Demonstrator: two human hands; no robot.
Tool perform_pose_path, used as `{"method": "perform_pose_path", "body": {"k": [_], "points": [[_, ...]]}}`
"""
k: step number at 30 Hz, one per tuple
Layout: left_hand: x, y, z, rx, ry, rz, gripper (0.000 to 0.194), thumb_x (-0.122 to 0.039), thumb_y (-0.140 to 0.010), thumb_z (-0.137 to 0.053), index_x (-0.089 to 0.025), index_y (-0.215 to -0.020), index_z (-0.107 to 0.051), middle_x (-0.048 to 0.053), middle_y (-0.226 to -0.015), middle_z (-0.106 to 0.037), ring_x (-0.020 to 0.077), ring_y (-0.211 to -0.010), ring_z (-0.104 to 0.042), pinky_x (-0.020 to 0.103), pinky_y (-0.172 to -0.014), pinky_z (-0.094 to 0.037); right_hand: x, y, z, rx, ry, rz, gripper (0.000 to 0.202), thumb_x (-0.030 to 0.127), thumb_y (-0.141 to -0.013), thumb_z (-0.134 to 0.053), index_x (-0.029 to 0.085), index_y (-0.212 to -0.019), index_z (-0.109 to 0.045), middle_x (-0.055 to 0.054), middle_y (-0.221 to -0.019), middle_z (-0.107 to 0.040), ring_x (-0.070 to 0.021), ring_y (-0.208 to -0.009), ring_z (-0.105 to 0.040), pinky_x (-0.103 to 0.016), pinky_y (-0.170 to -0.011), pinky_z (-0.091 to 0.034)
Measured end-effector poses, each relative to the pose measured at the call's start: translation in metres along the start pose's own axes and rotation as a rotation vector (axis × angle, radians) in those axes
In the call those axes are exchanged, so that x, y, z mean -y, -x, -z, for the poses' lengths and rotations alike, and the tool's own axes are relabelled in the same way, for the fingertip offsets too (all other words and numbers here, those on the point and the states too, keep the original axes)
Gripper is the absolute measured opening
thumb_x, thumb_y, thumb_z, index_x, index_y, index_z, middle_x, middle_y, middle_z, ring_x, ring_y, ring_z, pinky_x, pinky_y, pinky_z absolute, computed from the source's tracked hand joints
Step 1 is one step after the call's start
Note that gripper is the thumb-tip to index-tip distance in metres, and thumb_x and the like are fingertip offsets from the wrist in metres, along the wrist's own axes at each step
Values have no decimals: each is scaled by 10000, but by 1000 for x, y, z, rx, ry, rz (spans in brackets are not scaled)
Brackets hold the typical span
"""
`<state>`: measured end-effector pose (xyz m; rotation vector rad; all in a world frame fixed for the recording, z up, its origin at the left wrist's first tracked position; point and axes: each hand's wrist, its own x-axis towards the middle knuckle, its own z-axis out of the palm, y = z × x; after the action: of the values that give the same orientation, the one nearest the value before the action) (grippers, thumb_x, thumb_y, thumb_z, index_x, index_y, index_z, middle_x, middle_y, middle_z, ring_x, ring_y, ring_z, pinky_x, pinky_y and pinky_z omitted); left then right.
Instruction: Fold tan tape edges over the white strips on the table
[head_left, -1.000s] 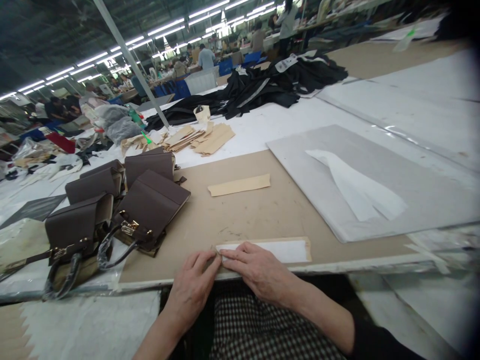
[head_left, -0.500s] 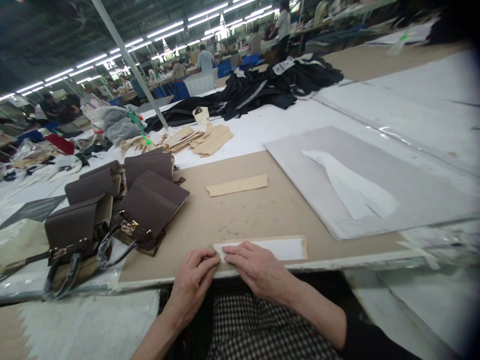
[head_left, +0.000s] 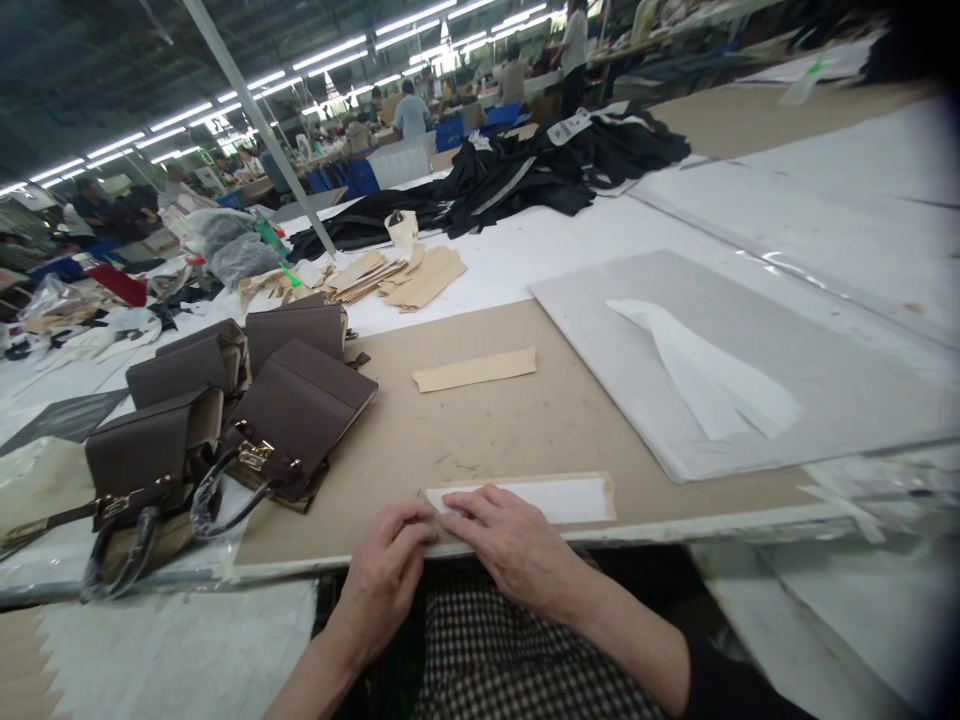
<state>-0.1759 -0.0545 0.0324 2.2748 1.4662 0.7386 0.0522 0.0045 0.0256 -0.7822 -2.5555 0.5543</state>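
A white strip lies on a slightly larger tan strip at the table's front edge. My left hand is closed, its fingers pinched together at the left end of the tan strip. Flat across the white strip rest the fingers of my right hand, stretched out and pressing its left part down. The two hands' fingertips almost meet, and they hide the strips' left corner. Another tan strip lies by itself farther in on the brown board.
Dark brown handbags with wrapped handles stand at the left. A grey board bearing a white curled sheet lies at the right. Behind are tan pieces, a pole and a heap of black material.
My left hand has shifted very slightly left and down at the strip's end. The right hand stays flat on the white strip, and the strips look unmoved.
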Motion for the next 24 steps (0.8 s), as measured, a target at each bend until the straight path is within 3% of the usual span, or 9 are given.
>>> {"method": "perform_pose_path", "body": {"k": [6,14,20,24], "points": [[7,-5,-7,-81,-123,-24,414,-30,-969,-436,-216,-1316,-564,110,-1259,-572,207,-1160,-566,353,-1011,-510,1,-1,-2,-1,13,-2,412,52,-954,-479,193,-1332,-562,-82,-1363,-567,-265,-1142,-503,-438,-1024,-480],[8,-8,-9,-48,-265,-71,391,-59,-976,-452,-189,-1323,-576,121,-1223,-607,237,-1075,-579,389,-927,-546,0,-1,-2,4,13,-2,415,48,-940,-517,192,-1326,-564,-81,-1342,-578,-256,-1128,-510,-442,-1004,-492],[9,-9,-5,17,-253,-73,431,-39,-967,-433,-196,-1346,-567,122,-1255,-589,247,-1070,-554,419,-927,-535,2,-2,-4,-38,-6,-19,483,29,-924,-517,171,-1386,-519,-87,-1353,-568,-261,-1161,-498,-434,-1044,-467],[10,-9,-6,-22,-117,-1,420,-53,-973,-441,-233,-1320,-596,104,-1258,-569,225,-1106,-553,402,-963,-515,10,-8,-7,-48,59,-77,510,46,-927,-544,162,-1420,-489,-97,-1312,-574,-272,-1109,-511,-429,-987,-493]]}}
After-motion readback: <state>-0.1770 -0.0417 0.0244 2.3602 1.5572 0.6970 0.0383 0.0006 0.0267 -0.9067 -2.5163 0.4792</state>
